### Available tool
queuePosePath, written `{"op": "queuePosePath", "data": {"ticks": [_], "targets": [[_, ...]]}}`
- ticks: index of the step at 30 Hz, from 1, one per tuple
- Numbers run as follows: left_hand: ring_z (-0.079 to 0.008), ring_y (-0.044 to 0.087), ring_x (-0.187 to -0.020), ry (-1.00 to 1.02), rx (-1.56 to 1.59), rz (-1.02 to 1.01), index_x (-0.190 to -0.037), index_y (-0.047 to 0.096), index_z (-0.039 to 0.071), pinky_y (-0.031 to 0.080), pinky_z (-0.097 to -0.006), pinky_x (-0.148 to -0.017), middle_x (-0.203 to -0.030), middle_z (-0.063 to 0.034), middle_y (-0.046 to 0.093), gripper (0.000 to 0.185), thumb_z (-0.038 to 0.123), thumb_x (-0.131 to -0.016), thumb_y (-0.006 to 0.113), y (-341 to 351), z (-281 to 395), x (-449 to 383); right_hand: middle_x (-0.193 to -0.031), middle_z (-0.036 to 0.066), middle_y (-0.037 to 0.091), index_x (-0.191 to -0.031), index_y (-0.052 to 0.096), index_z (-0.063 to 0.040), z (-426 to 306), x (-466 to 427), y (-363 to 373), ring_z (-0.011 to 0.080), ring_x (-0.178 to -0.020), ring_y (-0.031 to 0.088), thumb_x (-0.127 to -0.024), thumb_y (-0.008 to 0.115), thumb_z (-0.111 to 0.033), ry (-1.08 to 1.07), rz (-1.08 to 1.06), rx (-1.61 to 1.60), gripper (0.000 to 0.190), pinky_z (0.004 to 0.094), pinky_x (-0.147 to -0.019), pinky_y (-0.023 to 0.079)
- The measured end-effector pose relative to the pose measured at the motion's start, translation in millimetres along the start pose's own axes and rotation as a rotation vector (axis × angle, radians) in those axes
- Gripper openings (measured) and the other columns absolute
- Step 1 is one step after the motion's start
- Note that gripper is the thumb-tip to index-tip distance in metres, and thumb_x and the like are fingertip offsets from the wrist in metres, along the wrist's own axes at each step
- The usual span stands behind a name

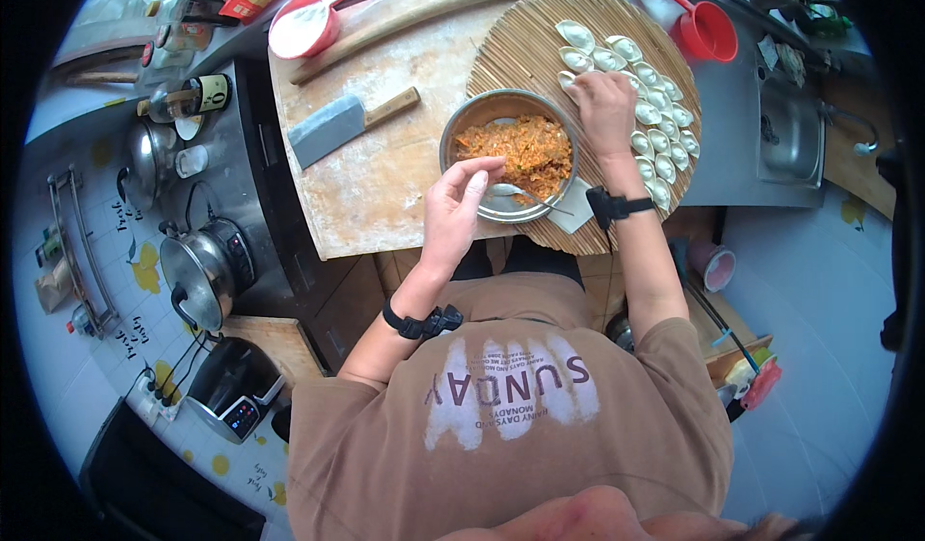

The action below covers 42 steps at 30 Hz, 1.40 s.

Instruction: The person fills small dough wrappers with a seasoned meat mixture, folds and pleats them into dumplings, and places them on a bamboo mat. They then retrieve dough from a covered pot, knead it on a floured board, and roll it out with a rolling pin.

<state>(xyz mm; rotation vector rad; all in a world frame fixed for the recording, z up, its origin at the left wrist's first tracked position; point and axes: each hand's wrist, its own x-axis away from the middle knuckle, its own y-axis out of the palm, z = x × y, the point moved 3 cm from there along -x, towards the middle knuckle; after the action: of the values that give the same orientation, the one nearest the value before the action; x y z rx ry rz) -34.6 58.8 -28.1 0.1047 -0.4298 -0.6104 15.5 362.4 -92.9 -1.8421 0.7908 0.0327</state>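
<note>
A metal bowl (449, 123) of orange minced filling (538, 152) stands where the floured wooden board meets a round woven-stalk mat (520, 49). Over the bowl's near left side is my left hand (460, 208), fingers apart and holding nothing that I can see, beside a metal spoon (506, 190) resting in the bowl. My right hand (605, 111) reaches down over the mat, fingertips at the folded dumplings (658, 140); whether it grips one is hidden. Several dumplings lie in rows on the mat. Pale wrappers (574, 207) lie between the bowl and my right wrist.
On the board (361, 208) lie a cleaver (329, 130) and a long wooden rolling pin (462, 10). A red scoop of flour (302, 29) stands at the far left corner. Another red scoop (710, 31) is beyond the mat, near a sink (791, 133). Pots stand left.
</note>
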Motion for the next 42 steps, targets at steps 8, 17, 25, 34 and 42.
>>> {"op": "queuePosePath", "data": {"ticks": [8, 17, 25, 34, 42], "targets": [[-0.0195, 0.078, -0.117, -0.055, -0.021, -0.043, -0.138, 0.076, -0.003, 0.060, -0.0355, -0.111, -0.130, -0.0155, 0.084, 0.028, 0.013, -0.121, 0.060, -18.9, -17.3, 6.0, -0.103, 0.012, 0.079, -0.111, 0.081, -0.003, -15.7, 128.8, -73.2, 0.0326, -0.092, 0.073, -0.104, 0.081, -0.008, 0.312, -0.064, -0.145, 0.010, 0.0444, -0.084, 0.059], [-0.0179, 0.078, -0.110, -0.116, -0.080, -0.325, -0.140, 0.074, -0.004, 0.062, -0.0345, -0.106, -0.122, -0.0138, 0.084, 0.031, 0.016, -0.122, 0.060, -15.9, -42.0, 37.9, -0.105, 0.012, 0.072, -0.103, 0.077, -0.006, -21.1, 208.0, -49.3, 0.0377, -0.102, 0.069, -0.096, 0.083, -0.005, 0.289, 0.036, -0.002, 0.009, 0.0485, -0.090, 0.057], [-0.0229, 0.069, -0.145, -0.649, 0.148, -0.563, -0.165, 0.058, 0.000, 0.055, -0.0380, -0.122, -0.161, -0.0163, 0.069, 0.052, 0.026, -0.121, 0.066, -4.6, -99.4, 61.8, -0.100, 0.013, 0.075, -0.107, 0.070, -0.005, -67.9, 235.3, -72.7, 0.0359, -0.094, 0.074, -0.098, 0.081, -0.002, 0.153, 0.126, -0.007, 0.015, 0.0490, -0.086, 0.059], [-0.0260, 0.065, -0.150, -0.816, 0.681, -0.581, -0.162, 0.057, 0.005, 0.054, -0.0415, -0.127, -0.161, -0.0128, 0.066, 0.055, 0.031, -0.117, 0.073, -9.4, -154.8, 84.7, -0.108, 0.012, 0.078, -0.130, 0.067, 0.001, -148.6, 272.9, -70.2, 0.0216, -0.090, 0.076, -0.104, 0.085, -0.007, 0.572, 0.059, -0.732, 0.032, 0.0367, -0.078, 0.063], [-0.0324, 0.072, -0.143, -0.544, 0.264, -0.724, -0.162, 0.056, -0.005, 0.057, -0.0411, -0.122, -0.154, -0.0209, 0.072, 0.053, 0.011, -0.113, 0.069, -50.5, -114.9, 76.6, -0.099, 0.000, 0.073, -0.128, 0.079, 0.001, -107.4, 206.2, -23.5, 0.0089, -0.087, 0.068, -0.112, 0.080, -0.011, 0.685, -0.024, -1.026, 0.020, 0.0285, -0.079, 0.058]]}}
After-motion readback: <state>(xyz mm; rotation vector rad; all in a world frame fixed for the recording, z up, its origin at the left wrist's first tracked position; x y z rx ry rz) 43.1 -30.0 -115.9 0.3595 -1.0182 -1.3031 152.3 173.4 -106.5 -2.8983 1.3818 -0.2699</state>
